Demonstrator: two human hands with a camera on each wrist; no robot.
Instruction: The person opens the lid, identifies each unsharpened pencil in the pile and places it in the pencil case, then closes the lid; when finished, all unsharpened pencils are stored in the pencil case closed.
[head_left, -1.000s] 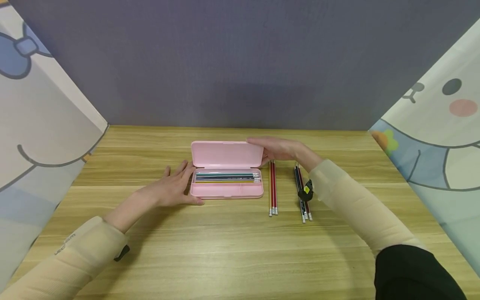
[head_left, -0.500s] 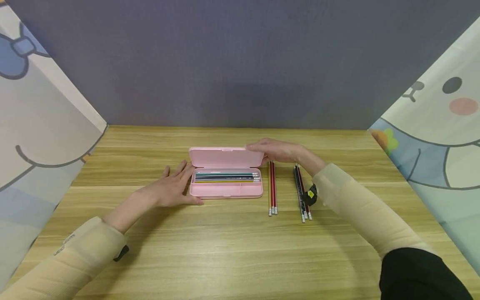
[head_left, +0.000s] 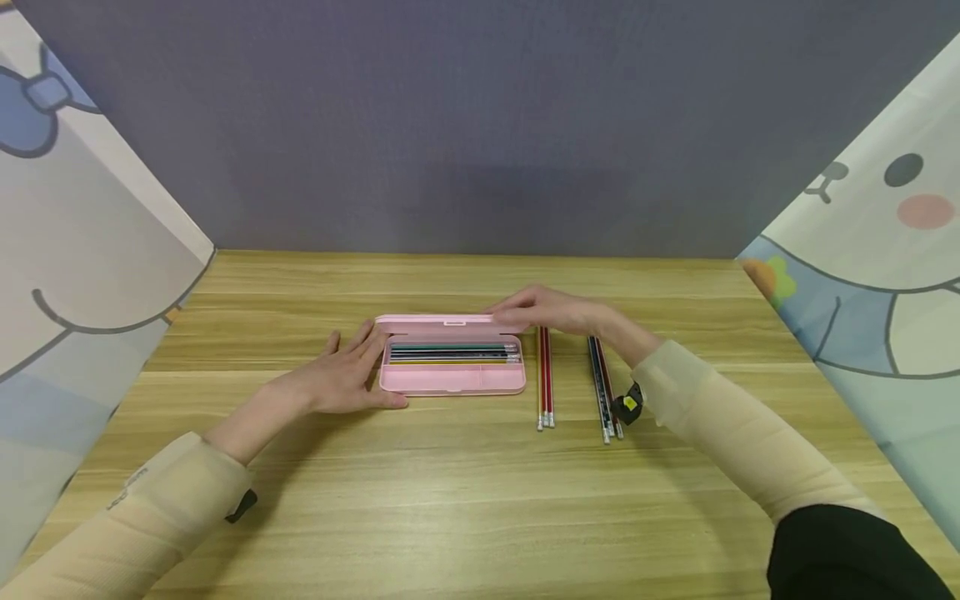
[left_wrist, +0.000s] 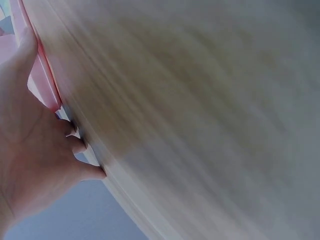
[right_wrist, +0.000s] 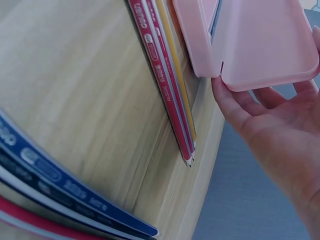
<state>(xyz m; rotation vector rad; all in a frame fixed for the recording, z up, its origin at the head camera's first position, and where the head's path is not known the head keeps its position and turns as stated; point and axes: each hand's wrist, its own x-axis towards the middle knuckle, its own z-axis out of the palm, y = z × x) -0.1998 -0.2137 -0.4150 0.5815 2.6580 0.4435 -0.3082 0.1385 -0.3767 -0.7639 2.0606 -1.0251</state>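
Note:
A pink pencil case (head_left: 435, 381) lies on the table with its lid (head_left: 420, 323) tipped partway down over the hinge at the back. Several pencils (head_left: 450, 354) fill its long rear compartment; the front compartments show bare pink. Spread at the case's left end is my left hand (head_left: 341, 379), thumb along the front corner and the other fingers at the rear corner. At the lid's right end, my right hand (head_left: 551, 310) holds the edge; the right wrist view has its fingers behind the lid (right_wrist: 270, 40) and one digit close to the hinge.
Right of the case lies a row of red and yellow pencils (head_left: 546, 383). Farther right is a bundle of dark and red pencils (head_left: 602, 387), partly under my right wrist. A grey panel (head_left: 480, 125) rises behind the wooden table (head_left: 450, 500), with cartoon-printed cloths at both sides.
The lid has swung forward and down from nearly upright, and my right hand has moved with it. My left hand stays at the left end of the case.

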